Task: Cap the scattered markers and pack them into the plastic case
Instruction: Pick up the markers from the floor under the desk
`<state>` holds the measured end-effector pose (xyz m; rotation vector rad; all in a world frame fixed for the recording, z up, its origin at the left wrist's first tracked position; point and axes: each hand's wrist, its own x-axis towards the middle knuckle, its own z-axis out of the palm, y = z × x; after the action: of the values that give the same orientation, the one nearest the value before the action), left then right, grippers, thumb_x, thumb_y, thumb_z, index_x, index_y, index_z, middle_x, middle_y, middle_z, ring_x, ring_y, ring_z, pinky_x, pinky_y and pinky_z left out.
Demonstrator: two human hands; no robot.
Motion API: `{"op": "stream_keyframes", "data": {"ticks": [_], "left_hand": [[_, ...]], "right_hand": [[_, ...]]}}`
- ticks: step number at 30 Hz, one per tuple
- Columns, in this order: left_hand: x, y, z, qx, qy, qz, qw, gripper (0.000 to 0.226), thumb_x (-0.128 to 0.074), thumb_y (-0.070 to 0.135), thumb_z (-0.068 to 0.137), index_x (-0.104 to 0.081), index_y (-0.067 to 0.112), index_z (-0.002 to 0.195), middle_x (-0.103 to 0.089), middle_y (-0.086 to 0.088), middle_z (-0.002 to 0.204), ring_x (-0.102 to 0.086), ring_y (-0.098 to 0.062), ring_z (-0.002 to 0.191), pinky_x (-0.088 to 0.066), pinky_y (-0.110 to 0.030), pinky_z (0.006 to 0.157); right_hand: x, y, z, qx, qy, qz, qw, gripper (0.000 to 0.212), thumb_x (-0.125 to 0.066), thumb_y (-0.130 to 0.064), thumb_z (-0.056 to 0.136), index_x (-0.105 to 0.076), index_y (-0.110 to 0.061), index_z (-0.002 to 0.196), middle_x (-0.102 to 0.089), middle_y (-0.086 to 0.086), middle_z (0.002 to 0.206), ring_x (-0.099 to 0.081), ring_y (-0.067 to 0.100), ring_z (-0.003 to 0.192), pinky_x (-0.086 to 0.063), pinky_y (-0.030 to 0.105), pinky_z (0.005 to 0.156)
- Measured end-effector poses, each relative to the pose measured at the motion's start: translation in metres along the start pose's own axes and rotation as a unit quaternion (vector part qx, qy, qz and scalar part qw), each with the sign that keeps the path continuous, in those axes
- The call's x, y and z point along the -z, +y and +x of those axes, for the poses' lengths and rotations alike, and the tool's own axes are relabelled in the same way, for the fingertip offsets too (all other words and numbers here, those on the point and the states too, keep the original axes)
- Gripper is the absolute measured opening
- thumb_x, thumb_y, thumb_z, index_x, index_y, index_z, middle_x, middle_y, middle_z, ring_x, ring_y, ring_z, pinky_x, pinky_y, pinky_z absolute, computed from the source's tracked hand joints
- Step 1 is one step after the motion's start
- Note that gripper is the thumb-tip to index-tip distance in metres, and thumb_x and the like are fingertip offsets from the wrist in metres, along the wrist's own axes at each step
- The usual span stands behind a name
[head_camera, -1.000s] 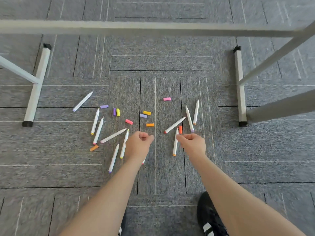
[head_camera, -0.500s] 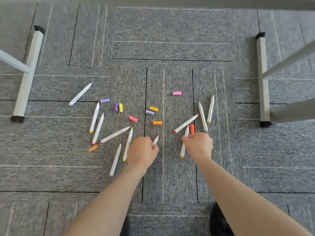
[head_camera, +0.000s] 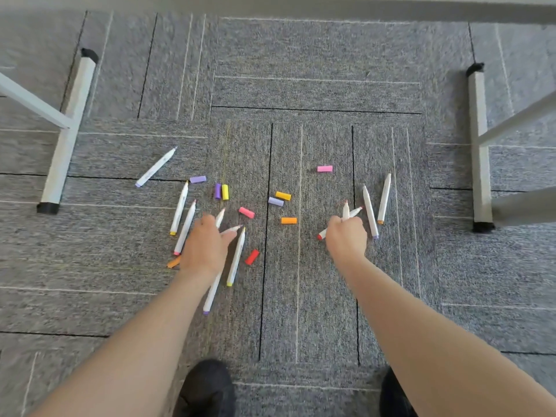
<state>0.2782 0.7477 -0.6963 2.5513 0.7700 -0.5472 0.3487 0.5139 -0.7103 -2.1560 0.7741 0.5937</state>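
Several uncapped white markers and loose coloured caps lie scattered on the grey carpet. My left hand (head_camera: 204,245) grips a marker (head_camera: 220,216) whose tip pokes out above the knuckles, and its fingers touch a second marker (head_camera: 234,228). A yellow-ended marker (head_camera: 236,256) and a red cap (head_camera: 251,257) lie just right of it. My right hand (head_camera: 346,239) holds a marker (head_camera: 345,209) upright in a fist, above a red-ended marker (head_camera: 356,211) on the floor. Pink (head_camera: 246,212), orange (head_camera: 288,220) and yellow (head_camera: 283,195) caps lie between my hands. No plastic case is in view.
White table legs with black feet stand on the left (head_camera: 64,139) and right (head_camera: 480,145). Further markers lie at the far left (head_camera: 155,167) and right (head_camera: 384,198). My black shoes (head_camera: 207,389) show at the bottom edge.
My left hand moved left onto the left group of markers. My right hand lifted a marker off the carpet into its fist. The red cap now lies between my hands.
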Motion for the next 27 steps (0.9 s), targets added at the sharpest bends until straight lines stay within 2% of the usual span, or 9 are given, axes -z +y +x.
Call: {"op": "stream_keyframes", "data": {"ticks": [2,5,9,12,15,17,20,23,27], "left_hand": [[-0.006,-0.006,0.001,-0.007,-0.011,0.031,0.999,0.047,-0.061,0.035,0.098,-0.047,0.002,0.128,-0.052,-0.017,0.125,-0.057,-0.034,0.107,-0.042,-0.036,0.075],[-0.008,-0.01,0.0,-0.016,-0.006,0.056,0.998,0.038,-0.056,0.032,0.101,-0.048,0.005,0.126,-0.051,-0.015,0.126,-0.058,-0.034,0.104,-0.039,-0.036,0.071],[-0.005,-0.008,0.001,-0.006,0.006,0.085,0.996,0.031,-0.042,0.031,0.106,-0.05,0.006,0.124,-0.055,-0.013,0.125,-0.06,-0.033,0.103,-0.039,-0.038,0.068],[-0.003,0.002,-0.007,0.003,0.034,0.07,0.997,0.026,-0.037,0.025,0.106,-0.051,0.004,0.113,-0.062,-0.013,0.108,-0.058,-0.028,0.079,-0.036,-0.034,0.057],[-0.007,0.014,-0.021,-0.022,0.048,0.037,0.998,0.018,-0.038,0.025,0.104,-0.045,0.009,0.099,-0.06,-0.006,0.076,-0.051,-0.019,0.054,-0.028,-0.031,0.043],[-0.011,0.019,-0.026,-0.026,0.029,0.027,0.999,0.024,-0.041,0.036,0.105,-0.045,0.013,0.098,-0.057,-0.001,0.07,-0.052,-0.017,0.052,-0.029,-0.029,0.042],[-0.018,0.023,-0.025,0.004,-0.02,0.05,0.999,0.041,-0.051,0.054,0.098,-0.047,0.013,0.098,-0.054,0.001,0.073,-0.052,-0.015,0.056,-0.03,-0.03,0.044],[-0.022,0.021,-0.02,0.043,-0.045,0.034,0.998,0.036,-0.053,0.045,0.1,-0.05,0.01,0.1,-0.051,0.0,0.075,-0.05,-0.015,0.06,-0.031,-0.031,0.047],[-0.018,0.02,-0.016,-0.001,-0.046,0.019,0.999,0.03,-0.044,0.034,0.105,-0.05,0.008,0.091,-0.052,-0.003,0.071,-0.05,-0.016,0.056,-0.032,-0.031,0.046]], "right_hand": [[-0.002,0.002,0.005,-0.017,0.017,-0.003,1.0,0.035,-0.049,-0.029,0.099,-0.052,0.001,0.115,-0.063,0.01,0.089,-0.051,0.014,0.056,-0.034,0.026,0.043],[-0.003,0.009,0.007,-0.017,0.025,-0.046,0.998,0.039,-0.057,-0.04,0.096,-0.061,-0.002,0.103,-0.063,0.005,0.076,-0.05,0.012,0.049,-0.03,0.022,0.039],[0.002,0.01,0.002,0.017,0.021,-0.067,0.997,0.025,-0.057,-0.025,0.095,-0.062,-0.005,0.081,-0.057,0.003,0.061,-0.049,0.015,0.047,-0.035,0.024,0.041],[0.003,0.009,-0.004,0.024,0.015,-0.014,1.0,0.032,-0.055,-0.026,0.092,-0.063,-0.003,0.071,-0.055,0.004,0.058,-0.047,0.019,0.049,-0.04,0.028,0.046],[0.007,0.009,-0.012,0.044,-0.008,0.035,0.998,0.03,-0.05,-0.026,0.093,-0.051,-0.008,0.069,-0.044,0.002,0.058,-0.036,0.014,0.048,-0.032,0.025,0.044],[0.01,0.011,-0.016,0.062,-0.022,0.036,0.997,0.029,-0.048,-0.024,0.095,-0.043,-0.011,0.07,-0.038,-0.001,0.058,-0.029,0.011,0.047,-0.027,0.022,0.041],[0.014,0.016,-0.017,0.059,-0.033,0.073,0.995,0.028,-0.048,-0.022,0.094,-0.04,-0.013,0.069,-0.036,-0.001,0.057,-0.028,0.012,0.047,-0.026,0.022,0.039],[0.016,0.021,-0.015,0.069,-0.041,0.084,0.993,0.028,-0.048,-0.016,0.093,-0.038,-0.015,0.067,-0.036,-0.002,0.056,-0.027,0.011,0.046,-0.026,0.024,0.041],[0.016,0.023,-0.016,0.08,-0.047,0.08,0.992,0.03,-0.046,-0.015,0.094,-0.036,-0.016,0.066,-0.034,-0.004,0.055,-0.024,0.01,0.045,-0.022,0.023,0.04]]}}
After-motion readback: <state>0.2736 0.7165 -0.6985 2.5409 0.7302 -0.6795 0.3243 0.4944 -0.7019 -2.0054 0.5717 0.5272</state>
